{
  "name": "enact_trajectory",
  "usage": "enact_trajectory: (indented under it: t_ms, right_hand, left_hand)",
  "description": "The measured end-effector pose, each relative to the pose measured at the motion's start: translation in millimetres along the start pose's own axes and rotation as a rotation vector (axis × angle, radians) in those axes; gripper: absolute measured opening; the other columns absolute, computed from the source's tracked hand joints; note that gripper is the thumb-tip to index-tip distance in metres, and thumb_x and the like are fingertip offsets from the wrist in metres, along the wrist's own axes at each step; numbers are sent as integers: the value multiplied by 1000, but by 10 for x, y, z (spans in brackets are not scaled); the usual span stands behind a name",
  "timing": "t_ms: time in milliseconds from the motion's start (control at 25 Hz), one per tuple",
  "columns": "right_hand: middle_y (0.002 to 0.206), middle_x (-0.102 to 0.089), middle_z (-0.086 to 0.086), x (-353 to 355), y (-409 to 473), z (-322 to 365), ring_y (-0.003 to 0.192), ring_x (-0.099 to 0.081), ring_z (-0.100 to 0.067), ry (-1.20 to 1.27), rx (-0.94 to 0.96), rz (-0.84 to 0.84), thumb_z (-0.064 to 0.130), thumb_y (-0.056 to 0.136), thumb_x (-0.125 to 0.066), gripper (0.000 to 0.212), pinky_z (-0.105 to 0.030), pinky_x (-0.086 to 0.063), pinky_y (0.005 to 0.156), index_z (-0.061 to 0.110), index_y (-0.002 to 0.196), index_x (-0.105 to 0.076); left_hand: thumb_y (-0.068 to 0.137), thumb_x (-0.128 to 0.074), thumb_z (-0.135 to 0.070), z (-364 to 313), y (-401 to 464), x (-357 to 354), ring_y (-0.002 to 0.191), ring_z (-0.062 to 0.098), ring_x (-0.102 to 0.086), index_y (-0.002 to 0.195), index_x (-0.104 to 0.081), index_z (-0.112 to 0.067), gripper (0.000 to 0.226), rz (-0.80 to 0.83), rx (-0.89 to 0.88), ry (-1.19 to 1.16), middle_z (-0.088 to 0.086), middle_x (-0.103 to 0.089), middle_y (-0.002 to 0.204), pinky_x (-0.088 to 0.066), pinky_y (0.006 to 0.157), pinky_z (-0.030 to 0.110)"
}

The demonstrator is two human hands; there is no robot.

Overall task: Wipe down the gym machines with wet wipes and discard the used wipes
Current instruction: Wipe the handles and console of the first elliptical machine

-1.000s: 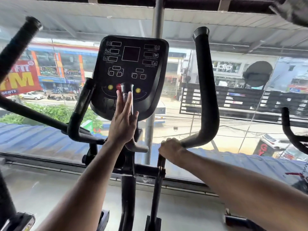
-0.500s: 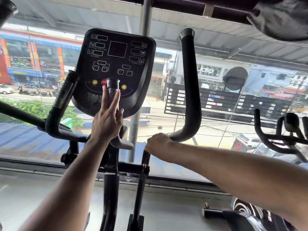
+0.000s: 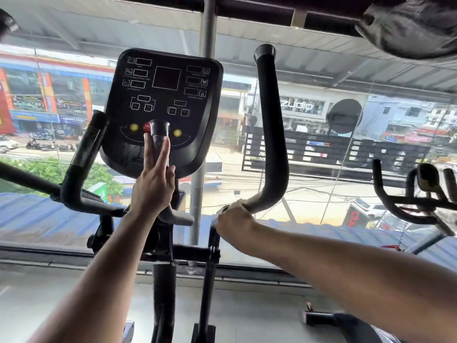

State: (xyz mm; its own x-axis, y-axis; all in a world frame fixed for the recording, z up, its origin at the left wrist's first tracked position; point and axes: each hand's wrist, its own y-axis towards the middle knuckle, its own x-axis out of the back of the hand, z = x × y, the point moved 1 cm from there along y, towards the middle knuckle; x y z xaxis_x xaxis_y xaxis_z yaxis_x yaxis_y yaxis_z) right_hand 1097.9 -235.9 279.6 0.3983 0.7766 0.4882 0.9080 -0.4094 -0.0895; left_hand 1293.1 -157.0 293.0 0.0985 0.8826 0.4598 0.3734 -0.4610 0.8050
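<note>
Two bare arms reach toward a black exercise machine (image 3: 163, 280) standing on a pale grey floor (image 3: 49, 305) before a full-height window (image 3: 321, 169) that looks over a blue roof and a street of shopfronts. With fingers straight and together, the left hand (image 3: 154, 186) lies flat against the short upright grip (image 3: 159, 137) in front of the dark console (image 3: 164, 100), while the right hand (image 3: 233, 220) curls around the lower bend of the tall curved handlebar (image 3: 272, 134). Something pale shows at the right knuckles, but whether it is a wet wipe cannot be told.
</note>
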Motion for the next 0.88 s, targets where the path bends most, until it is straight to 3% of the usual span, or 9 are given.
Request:
enact_trajectory:
  t_ms: [200, 320, 440, 600, 760, 880]
  right_hand:
    - [129, -62, -19, -307, 474, 327, 115, -59, -44, -77, -54, 109, 22, 101, -58, 33, -62, -45, 95, 6, 129, -62]
    - [121, -66, -16, -300, 382, 297, 108, -62, -39, -75, -57, 30, 23, 100, -59, 32, -57, -48, 92, 6, 127, -64]
    - [126, -66, -10, -139, 18, 98, 115, -63, -36, -42, -17, -45, 12, 102, -56, 28, -57, -47, 98, 9, 130, -62]
    - [105, -71, -4, 211, -543, -286, 108, -66, -34, -1, 14, -105, 4, 96, -62, 16, -62, -36, 112, 13, 107, -69]
    - [92, -70, 0, 515, -973, -575, 87, -67, -26, -35, 68, -174, 4, 92, -61, 10, -57, -37, 110, 14, 92, -62]
    - [92, -70, -3, 583, -1189, -739, 84, -68, -27, -18, 138, -243, 1, 91, -59, 24, -53, -39, 111, 13, 74, -46]
  left_hand:
    - [106, -49, -19, 7, -8, -38, 125, 53, -57, 166, -18, -27, 68, -5, 11, 34, 6, 8, 174, -61, 61, 52]
    - [106, -50, -18, 10, -8, -38, 121, 52, -61, 166, -19, -26, 68, -15, -1, 45, 8, 8, 174, -60, 60, 49]
    - [106, -50, -17, -13, -15, -41, 124, 54, -58, 166, -19, -26, 69, -21, 4, 43, 10, 6, 174, -60, 60, 49]
    - [105, -53, -13, -37, -11, -13, 127, 56, -55, 165, -21, -22, 69, -29, -8, 15, 13, 3, 174, -60, 63, 50]
    - [105, -54, -12, -83, -22, 1, 126, 57, -55, 165, -22, -23, 69, -13, 22, -5, 13, 3, 174, -60, 67, 53]
    - [105, -54, -12, -89, -25, 21, 129, 55, -54, 165, -22, -23, 69, -14, 21, -10, 14, 4, 174, -59, 67, 52]
